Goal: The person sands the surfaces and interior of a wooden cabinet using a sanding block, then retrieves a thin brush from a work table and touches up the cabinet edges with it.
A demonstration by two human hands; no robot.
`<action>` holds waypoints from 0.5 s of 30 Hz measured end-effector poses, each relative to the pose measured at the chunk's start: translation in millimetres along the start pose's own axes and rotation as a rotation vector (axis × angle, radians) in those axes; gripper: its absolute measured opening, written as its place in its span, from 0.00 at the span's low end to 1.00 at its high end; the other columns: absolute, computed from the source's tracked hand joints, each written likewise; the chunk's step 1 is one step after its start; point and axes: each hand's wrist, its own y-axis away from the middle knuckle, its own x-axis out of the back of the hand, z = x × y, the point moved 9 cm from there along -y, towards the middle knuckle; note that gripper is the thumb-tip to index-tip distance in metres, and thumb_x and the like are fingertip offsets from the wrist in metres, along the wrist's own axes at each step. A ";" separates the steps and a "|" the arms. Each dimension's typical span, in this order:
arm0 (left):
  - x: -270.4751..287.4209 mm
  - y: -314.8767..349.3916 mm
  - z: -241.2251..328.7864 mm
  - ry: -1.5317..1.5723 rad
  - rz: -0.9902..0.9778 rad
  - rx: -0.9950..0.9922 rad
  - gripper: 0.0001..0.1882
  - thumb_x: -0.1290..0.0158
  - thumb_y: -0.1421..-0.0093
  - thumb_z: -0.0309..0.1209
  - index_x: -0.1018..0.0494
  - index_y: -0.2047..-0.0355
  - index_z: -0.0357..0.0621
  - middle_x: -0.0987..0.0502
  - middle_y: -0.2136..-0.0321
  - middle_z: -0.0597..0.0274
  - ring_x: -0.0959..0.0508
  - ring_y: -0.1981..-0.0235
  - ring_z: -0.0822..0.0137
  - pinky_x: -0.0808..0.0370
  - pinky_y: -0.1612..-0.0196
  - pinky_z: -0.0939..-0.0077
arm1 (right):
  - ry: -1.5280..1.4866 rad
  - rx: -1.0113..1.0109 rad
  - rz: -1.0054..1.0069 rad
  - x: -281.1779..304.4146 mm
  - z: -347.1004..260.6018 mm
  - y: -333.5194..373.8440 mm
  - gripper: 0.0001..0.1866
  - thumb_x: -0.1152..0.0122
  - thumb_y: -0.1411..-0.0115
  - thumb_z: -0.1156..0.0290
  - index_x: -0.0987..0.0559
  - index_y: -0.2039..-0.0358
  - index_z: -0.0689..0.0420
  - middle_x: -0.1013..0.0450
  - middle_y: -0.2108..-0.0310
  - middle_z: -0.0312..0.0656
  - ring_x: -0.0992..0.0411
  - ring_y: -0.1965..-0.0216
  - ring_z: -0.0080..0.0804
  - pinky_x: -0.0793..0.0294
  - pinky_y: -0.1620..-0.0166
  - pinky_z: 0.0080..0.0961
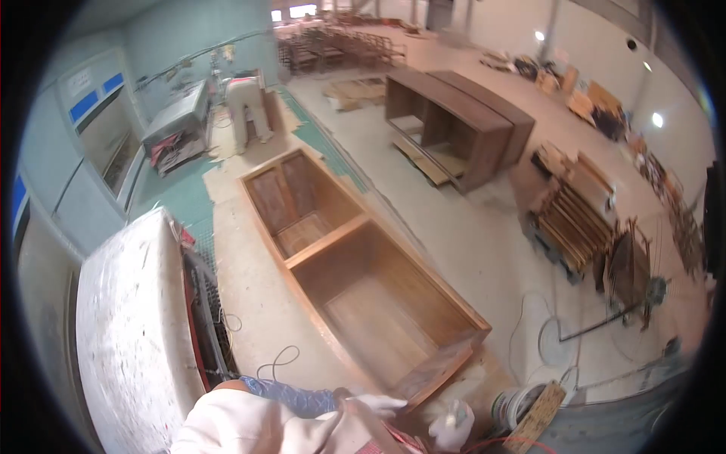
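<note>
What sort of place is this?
Likely a furniture workshop: there's a two-compartment wooden cabinet up close, dark brown cabinets farther off, and wooden parts stacked at right.

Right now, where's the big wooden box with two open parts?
In the head view, the wooden box lies mid-picture, right of the big white-topped thing; its near end is beside the left hand.

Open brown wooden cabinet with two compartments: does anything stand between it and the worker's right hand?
Nothing visible stands between the white-gloved right hand and the cabinet; the pale round bucket is on the hand's other side.
</note>
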 end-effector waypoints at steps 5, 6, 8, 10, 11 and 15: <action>-31.8 67.5 93.9 -0.322 0.306 -0.719 0.33 0.51 0.32 0.37 0.49 0.32 0.39 0.41 0.37 0.53 0.44 0.35 0.66 0.46 0.33 0.71 | 0.247 0.542 -0.509 -156.4 -80.1 30.9 0.31 0.42 0.42 0.77 0.41 0.39 0.61 0.35 0.48 0.48 0.32 0.48 0.39 0.32 0.44 0.32; -33.4 102.6 108.2 -0.368 0.412 -0.826 0.32 0.51 0.32 0.36 0.49 0.33 0.40 0.39 0.40 0.56 0.41 0.37 0.65 0.45 0.34 0.70 | 0.029 0.366 -0.741 -186.3 -63.2 39.8 0.40 0.42 0.44 0.78 0.50 0.33 0.62 0.34 0.47 0.50 0.31 0.48 0.39 0.34 0.42 0.30; -15.2 166.8 100.6 -0.145 0.591 -0.827 0.29 0.52 0.32 0.36 0.46 0.34 0.44 0.37 0.42 0.60 0.37 0.40 0.63 0.39 0.38 0.68 | 0.205 0.406 -1.190 -231.2 -99.4 116.0 0.47 0.41 0.45 0.77 0.58 0.30 0.59 0.37 0.41 0.50 0.35 0.42 0.41 0.36 0.40 0.30; 32.3 205.1 34.9 0.136 0.764 -0.722 0.25 0.53 0.33 0.37 0.40 0.37 0.47 0.32 0.44 0.59 0.29 0.46 0.61 0.29 0.47 0.69 | 0.238 0.201 -1.654 -247.4 -63.3 166.2 0.50 0.41 0.43 0.75 0.64 0.29 0.55 0.41 0.37 0.52 0.39 0.37 0.44 0.37 0.38 0.33; 64.7 218.9 -11.4 0.133 0.908 -0.686 0.23 0.53 0.34 0.36 0.36 0.39 0.47 0.28 0.47 0.58 0.24 0.51 0.61 0.24 0.55 0.71 | 0.228 0.142 -1.745 -253.0 -47.6 189.5 0.46 0.43 0.42 0.75 0.60 0.30 0.57 0.43 0.36 0.50 0.41 0.36 0.41 0.39 0.37 0.33; 16.1 343.2 -61.4 0.487 1.288 -0.871 0.21 0.54 0.35 0.29 0.34 0.43 0.35 0.25 0.51 0.56 0.25 0.51 0.66 0.27 0.47 0.72 | 0.379 -0.061 -1.746 -261.9 15.3 221.9 0.37 0.47 0.37 0.75 0.52 0.31 0.60 0.34 0.42 0.50 0.34 0.42 0.34 0.34 0.42 0.29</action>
